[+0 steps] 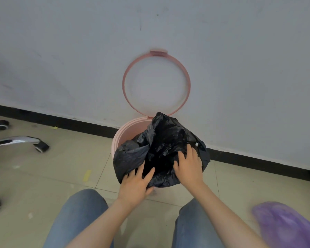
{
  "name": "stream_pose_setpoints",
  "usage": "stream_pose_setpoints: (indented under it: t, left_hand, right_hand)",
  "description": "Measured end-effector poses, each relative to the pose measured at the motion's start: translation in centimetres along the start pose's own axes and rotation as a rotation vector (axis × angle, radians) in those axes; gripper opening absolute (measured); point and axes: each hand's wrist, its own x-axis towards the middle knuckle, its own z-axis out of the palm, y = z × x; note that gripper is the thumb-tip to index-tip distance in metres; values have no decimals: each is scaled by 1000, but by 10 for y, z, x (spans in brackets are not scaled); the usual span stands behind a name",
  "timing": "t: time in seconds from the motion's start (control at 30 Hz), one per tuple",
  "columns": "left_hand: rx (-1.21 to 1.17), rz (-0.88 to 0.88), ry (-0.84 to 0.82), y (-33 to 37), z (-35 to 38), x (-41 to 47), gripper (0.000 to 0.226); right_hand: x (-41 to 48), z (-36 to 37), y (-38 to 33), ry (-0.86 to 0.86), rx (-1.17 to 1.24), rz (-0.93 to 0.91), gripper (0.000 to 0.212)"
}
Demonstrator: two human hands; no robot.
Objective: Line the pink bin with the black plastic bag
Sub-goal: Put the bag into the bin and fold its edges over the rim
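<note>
The pink bin point(123, 134) stands on the tiled floor against the white wall, its pink ring lid point(125, 76) flipped up against the wall. The black plastic bag point(161, 140) is bunched over the bin's mouth and folded down over its near and right rim, while the far-left rim stays bare. My left hand point(135, 185) grips the bag's edge at the near rim, fingers pressed into the plastic. On top of the bag, at the near right side, my right hand point(189, 167) lies flat with its fingers spread.
A chair base with a chrome leg point(14, 141) and black castors point(42, 147) sits on the floor at left. A purple plastic bag point(286, 226) lies at the bottom right. My knees in blue jeans point(79, 215) frame the bin. A black skirting strip point(75, 123) runs along the wall.
</note>
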Motion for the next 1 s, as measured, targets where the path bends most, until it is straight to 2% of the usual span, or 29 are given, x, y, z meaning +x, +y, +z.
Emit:
stream_pose_setpoints:
  t: [0.03, 0.13, 0.2, 0.27, 0.33, 0.4, 0.47, 0.6, 0.7, 0.73, 0.8, 0.87, 0.93, 1.0]
  left_hand:
    - [-7, 0, 6, 0, 0, 0, 69]
    - [-27, -18, 56, -1, 1, -1, 77]
    - [-26, 4, 130, 1, -1, -5, 88]
    - [14, 78, 256, 4, -5, -10, 82]
    - [50, 119, 364, 3, -13, -12, 69]
    - [72, 46, 330, -10, -16, -8, 63]
    - [16, -134, 195, -25, -22, 0, 62]
    - [-387, -566, 12, -48, -28, 19, 73]
    - [-962, -752, -43, -51, -30, 26, 86]
    - [-1125, -778, -27, -50, -30, 25, 89]
    - [-1283, -797, -7, -46, -29, 20, 91]
    - [-1343, -798, 16, -40, -24, 11, 94]
    - [-1360, -767, 43, -33, -16, -2, 94]
    - [-1385, -722, 76, -31, -9, -14, 93]
  right_hand:
    - [-8, 3, -1, 42, -9, -19, 44]
    - [-19, 7, -1, 1, 65, -56, 48]
    - [-16, 13, -1, -91, 148, -73, 66]
    - [-14, 17, -1, -196, 215, -88, 86]
    - [-11, 19, -1, -201, 244, -93, 90]
    - [-13, 17, -3, -221, 252, -89, 91]
    - [-14, 15, -3, -231, 273, -78, 92]
    - [-14, 11, -4, -274, 277, -86, 87]
    - [-12, 9, -4, -329, 260, -71, 55]
    - [-12, 9, -3, -333, 257, -72, 52]
    - [-12, 9, -3, -337, 246, -73, 58]
    - [-12, 9, -3, -343, 246, -71, 63]
    - [-11, 12, -1, -338, 247, -77, 53]
    - [-11, 14, 1, -317, 250, -83, 54]
